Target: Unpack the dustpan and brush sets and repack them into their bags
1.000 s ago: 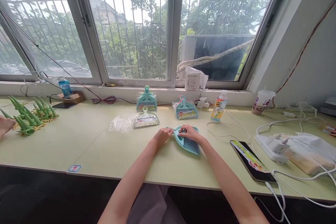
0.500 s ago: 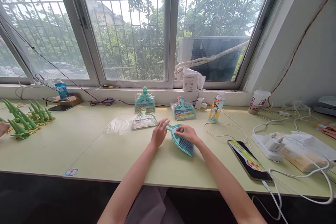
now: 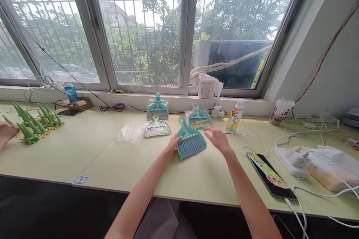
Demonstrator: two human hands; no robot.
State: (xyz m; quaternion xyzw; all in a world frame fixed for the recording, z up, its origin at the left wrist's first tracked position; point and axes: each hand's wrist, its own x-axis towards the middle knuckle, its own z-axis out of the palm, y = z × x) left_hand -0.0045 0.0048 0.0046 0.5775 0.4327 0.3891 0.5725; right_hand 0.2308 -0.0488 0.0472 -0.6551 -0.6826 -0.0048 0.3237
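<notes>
A small teal brush and dustpan set (image 3: 190, 140) is tilted up off the green table (image 3: 112, 157), bristles toward me. My left hand (image 3: 173, 145) grips its lower left edge. My right hand (image 3: 217, 137) hovers just right of it, fingers spread and holding nothing. Two more teal sets in clear wrap stand behind, one by the sill (image 3: 157, 108) and one further right (image 3: 199, 117). A wrapped clear set (image 3: 156, 128) lies to the left beside an empty plastic bag (image 3: 130, 132).
A drink bottle (image 3: 234, 116), a paper cup (image 3: 279, 112), a phone (image 3: 270, 176), a white power strip (image 3: 291, 158) with cables and a plastic bag (image 3: 331, 164) lie to the right. Green plastic cones (image 3: 30, 123) and another person's hand (image 3: 6, 133) are at the far left.
The teal set has been turned and raised from lying flat to tilted up, bristles toward me. My right hand let go and moved off to the right; my left hand now holds it.
</notes>
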